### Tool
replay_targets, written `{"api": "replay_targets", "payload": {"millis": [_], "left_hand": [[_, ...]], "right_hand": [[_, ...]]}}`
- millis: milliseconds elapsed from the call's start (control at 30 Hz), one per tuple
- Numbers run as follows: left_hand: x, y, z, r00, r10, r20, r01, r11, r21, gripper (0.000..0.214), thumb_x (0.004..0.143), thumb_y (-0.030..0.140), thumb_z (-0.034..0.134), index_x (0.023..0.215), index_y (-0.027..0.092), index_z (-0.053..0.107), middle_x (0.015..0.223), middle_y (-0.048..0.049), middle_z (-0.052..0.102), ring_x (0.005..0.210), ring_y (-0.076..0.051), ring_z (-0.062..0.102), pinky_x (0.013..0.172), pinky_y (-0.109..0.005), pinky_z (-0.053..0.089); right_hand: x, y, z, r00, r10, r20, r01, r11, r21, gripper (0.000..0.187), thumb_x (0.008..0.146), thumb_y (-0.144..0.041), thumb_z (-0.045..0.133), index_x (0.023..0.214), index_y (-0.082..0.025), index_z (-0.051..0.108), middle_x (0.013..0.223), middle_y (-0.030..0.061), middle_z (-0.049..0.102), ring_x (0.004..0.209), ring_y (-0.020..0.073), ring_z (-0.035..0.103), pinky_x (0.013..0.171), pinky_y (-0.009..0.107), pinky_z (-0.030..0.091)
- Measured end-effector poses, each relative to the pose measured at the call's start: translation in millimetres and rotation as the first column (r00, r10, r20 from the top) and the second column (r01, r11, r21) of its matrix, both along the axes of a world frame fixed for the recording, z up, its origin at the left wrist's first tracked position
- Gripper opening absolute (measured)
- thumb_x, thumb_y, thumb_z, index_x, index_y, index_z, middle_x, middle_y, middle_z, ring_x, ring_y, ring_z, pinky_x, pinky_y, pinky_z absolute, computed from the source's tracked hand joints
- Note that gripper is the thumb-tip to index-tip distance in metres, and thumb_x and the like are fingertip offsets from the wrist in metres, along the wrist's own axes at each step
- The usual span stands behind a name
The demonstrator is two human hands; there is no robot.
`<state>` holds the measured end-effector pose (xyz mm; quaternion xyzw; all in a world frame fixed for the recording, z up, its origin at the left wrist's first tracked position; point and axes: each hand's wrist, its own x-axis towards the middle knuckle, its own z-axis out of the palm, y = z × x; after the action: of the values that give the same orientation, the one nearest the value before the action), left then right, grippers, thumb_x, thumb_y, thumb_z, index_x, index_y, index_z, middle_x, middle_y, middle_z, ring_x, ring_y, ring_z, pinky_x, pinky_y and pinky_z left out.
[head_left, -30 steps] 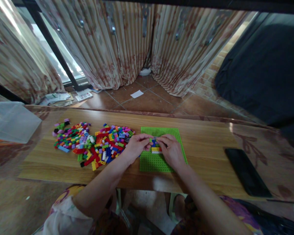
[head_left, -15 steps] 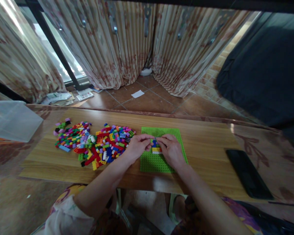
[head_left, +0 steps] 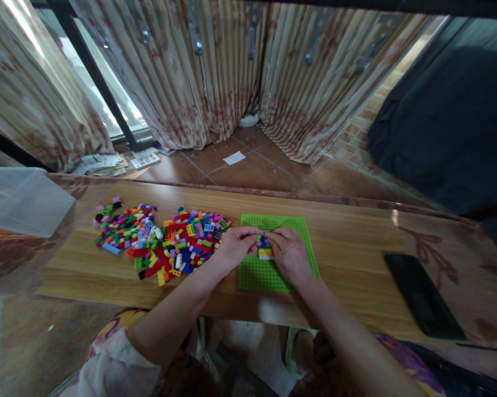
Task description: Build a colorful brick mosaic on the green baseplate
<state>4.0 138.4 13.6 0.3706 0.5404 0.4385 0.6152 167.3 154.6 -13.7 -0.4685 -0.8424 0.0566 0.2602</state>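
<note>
At the far left stands a clear bin (head_left: 37,201), its near corner over the table (head_left: 351,248). Right of it lie loose bricks in two heaps that meet: a small-piece heap (head_left: 126,227), then a larger-piece heap (head_left: 190,240) with red, blue, yellow and white pieces, reaching nearly to the left hand (head_left: 235,246).

That hand is over the left edge of the green plate (head_left: 256,280), its grip narrow, thumb and fingertips drawn together; whether a piece is pinched there I cannot tell.

Next come the bricks on the plate, between the two hands: a blue part (head_left: 263,241) under the fingertips and, on the near side, a yellow brick (head_left: 265,252) with a white strip along its near edge. The yellow one's visible length runs left to right, from one hand toward the other; its studs are too small to make out.

The right hand (head_left: 290,253) is nearer to it, fingers overlapping its right end. Its grip is narrow too, contents hidden. Farther right, a black tray (head_left: 424,295) lies slantwise, well apart.
</note>
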Motion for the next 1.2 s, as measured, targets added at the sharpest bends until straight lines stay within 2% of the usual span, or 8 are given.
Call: {"api": "replay_targets", "payload": {"millis": [167,300,567,800,900,1033,1100,1200], "left_hand": [[0,0,0.5,1.000,-0.003,0.009,0.003,1.000,-0.006,0.021,0.079,0.006,0.053,0.089,0.010,0.071,0.058,0.0017,0.060,0.048,-0.005,0.051,0.049,-0.016,0.042],[-1,0,0.5,1.000,-0.008,-0.010,0.008,1.000,-0.011,0.022,0.079,0.005,0.052,0.089,0.010,0.071,0.057,0.0021,0.059,0.047,-0.005,0.050,0.048,-0.016,0.041],[0,0,5.2,0.997,-0.029,-0.074,0.028,1.000,-0.010,0.023,0.080,0.006,0.050,0.091,0.010,0.070,0.055,0.0034,0.057,0.045,-0.005,0.048,0.047,-0.016,0.040],[-2,-1,-0.5,0.968,-0.086,-0.236,0.105,0.992,0.068,0.028,0.081,0.011,0.049,0.099,0.013,0.071,0.059,0.0022,0.061,0.048,-0.007,0.051,0.048,-0.017,0.040],[-5,-3,-5.0,0.872,-0.113,-0.476,0.216,0.962,0.167,0.032,0.082,0.013,0.047,0.103,0.015,0.071,0.069,-0.0006,0.068,0.055,-0.010,0.056,0.053,-0.020,0.045],[-3,-8,-3.2,0.633,-0.058,-0.772,0.387,0.887,0.251,0.037,0.085,0.013,0.044,0.109,0.021,0.070,0.094,-0.0038,0.073,0.077,-0.016,0.065,0.076,-0.027,0.051],[0,-10,-0.4,0.516,-0.037,-0.856,0.476,0.843,0.250,0.040,0.086,0.012,0.041,0.115,0.023,0.067,0.102,-0.0047,0.072,0.086,-0.017,0.066,0.084,-0.030,0.050],[4,-12,3.3,0.337,-0.028,-0.941,0.582,0.792,0.184,0.044,0.086,0.010,0.040,0.122,0.023,0.061,0.098,-0.0069,0.069,0.085,-0.019,0.065,0.081,-0.032,0.051]], "right_hand": [[4,1,2.2,0.990,-0.034,-0.140,0.028,0.999,-0.047,0.028,0.093,-0.020,0.043,0.101,-0.018,0.070,0.089,0.0078,0.067,0.085,0.0208,0.057,0.081,0.034,0.045],[9,3,6.3,0.969,-0.114,-0.220,0.101,0.992,-0.071,0.025,0.092,-0.021,0.045,0.096,-0.017,0.070,0.089,0.0079,0.068,0.085,0.0208,0.058,0.081,0.034,0.046],[9,-6,7.4,0.986,-0.164,0.010,0.164,0.986,-0.029,0.021,0.084,-0.015,0.052,0.084,-0.019,0.073,0.092,0.0073,0.066,0.091,0.0231,0.052,0.085,0.037,0.041],[5,-10,8.9,0.990,-0.144,0.001,0.144,0.988,-0.050,0.024,0.086,-0.016,0.051,0.088,-0.019,0.075,0.097,0.0074,0.065,0.094,0.0227,0.050,0.085,0.036,0.041],[5,-10,9.3,0.989,-0.148,0.002,0.148,0.987,-0.065,0.024,0.086,-0.016,0.051,0.089,-0.019,0.075,0.098,0.0075,0.065,0.095,0.0228,0.050,0.085,0.037,0.041],[4,-10,10.0,0.989,-0.147,0.011,0.147,0.986,-0.079,0.024,0.086,-0.016,0.052,0.090,-0.019,0.075,0.099,0.0077,0.064,0.097,0.0232,0.050,0.086,0.038,0.041],[5,-10,10.5,0.990,-0.140,0.011,0.141,0.987,-0.077,0.024,0.086,-0.016,0.051,0.090,-0.020,0.075,0.099,0.0082,0.064,0.097,0.0235,0.050,0.086,0.039,0.041],[5,-10,10.7,0.992,-0.127,0.010,0.128,0.989,-0.074,0.025,0.085,-0.015,0.050,0.090,-0.020,0.074,0.099,0.0086,0.063,0.097,0.0239,0.049,0.085,0.040,0.041]]}}
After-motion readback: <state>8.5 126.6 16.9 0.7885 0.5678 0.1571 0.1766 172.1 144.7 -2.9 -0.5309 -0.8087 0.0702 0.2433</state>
